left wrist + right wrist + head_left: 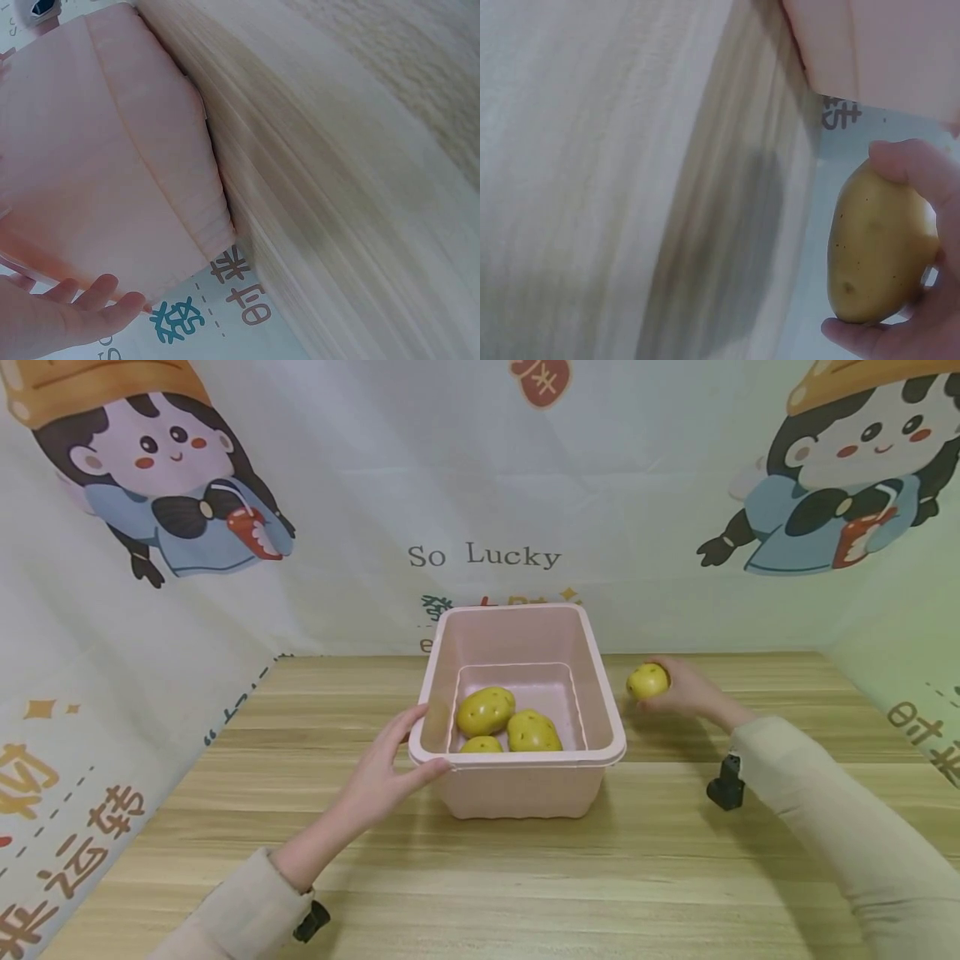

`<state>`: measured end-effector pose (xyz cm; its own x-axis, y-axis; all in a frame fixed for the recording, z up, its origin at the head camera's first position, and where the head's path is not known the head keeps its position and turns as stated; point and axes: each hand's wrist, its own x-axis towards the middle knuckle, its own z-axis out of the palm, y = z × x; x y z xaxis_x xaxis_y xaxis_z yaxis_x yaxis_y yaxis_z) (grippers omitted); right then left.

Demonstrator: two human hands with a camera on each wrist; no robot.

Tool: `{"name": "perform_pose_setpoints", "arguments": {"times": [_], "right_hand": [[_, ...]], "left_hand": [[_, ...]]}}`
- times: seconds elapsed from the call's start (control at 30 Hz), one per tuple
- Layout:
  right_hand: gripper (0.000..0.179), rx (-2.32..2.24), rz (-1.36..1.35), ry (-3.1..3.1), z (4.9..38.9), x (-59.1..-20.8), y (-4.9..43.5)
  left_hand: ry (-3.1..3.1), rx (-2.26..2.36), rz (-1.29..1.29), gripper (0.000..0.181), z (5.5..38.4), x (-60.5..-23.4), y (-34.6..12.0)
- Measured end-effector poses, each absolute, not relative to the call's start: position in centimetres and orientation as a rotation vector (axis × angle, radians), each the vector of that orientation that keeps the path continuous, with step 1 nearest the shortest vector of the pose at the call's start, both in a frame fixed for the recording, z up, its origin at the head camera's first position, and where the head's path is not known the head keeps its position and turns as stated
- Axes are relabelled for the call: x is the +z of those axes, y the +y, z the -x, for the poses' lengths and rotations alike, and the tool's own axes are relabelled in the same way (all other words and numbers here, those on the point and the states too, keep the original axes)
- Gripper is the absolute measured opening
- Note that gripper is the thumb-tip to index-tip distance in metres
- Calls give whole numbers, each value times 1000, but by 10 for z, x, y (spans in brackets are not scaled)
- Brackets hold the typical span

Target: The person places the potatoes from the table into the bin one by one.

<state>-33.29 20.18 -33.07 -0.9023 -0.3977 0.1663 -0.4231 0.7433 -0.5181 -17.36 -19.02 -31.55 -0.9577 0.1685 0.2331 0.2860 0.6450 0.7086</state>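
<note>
A pink plastic bin (521, 789) stands mid-table with 3 yellow potatoes inside: a potato (486, 711) at the left, a potato (533, 732) at the right and a potato (481, 744) partly hidden by the front rim. My left hand (378, 777) rests against the bin's near left corner, thumb along the front rim and fingers spread at the left side. To the right of the bin, my right hand (684, 689) grips another potato (647, 681). In the right wrist view that potato (874, 247) is held between thumb and fingers, raised above the table.
The wooden table (517, 885) runs back to a printed cloth backdrop (360, 510). Cloth walls also rise at both sides. A black wrist device (726, 783) hangs below the right sleeve, and another wrist device (311, 922) is by the left cuff.
</note>
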Motion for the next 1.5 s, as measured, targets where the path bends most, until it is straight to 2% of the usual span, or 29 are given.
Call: {"name": "perform_pose_setpoints", "arguments": {"times": [0.4, 0.97, 1.5], "right_hand": [[65, 844, -702, -2923, 334, -312, 202], [73, 837, -704, -2955, 334, -291, 200], [72, 786, -714, -2942, 336, -267, 200]], "left_hand": [[-2720, -1214, 371, 76, 173, -314, -190], [-2721, -1212, 373, 76, 174, -315, -191], [-2728, -1219, 357, 77, 174, -315, -190]]}}
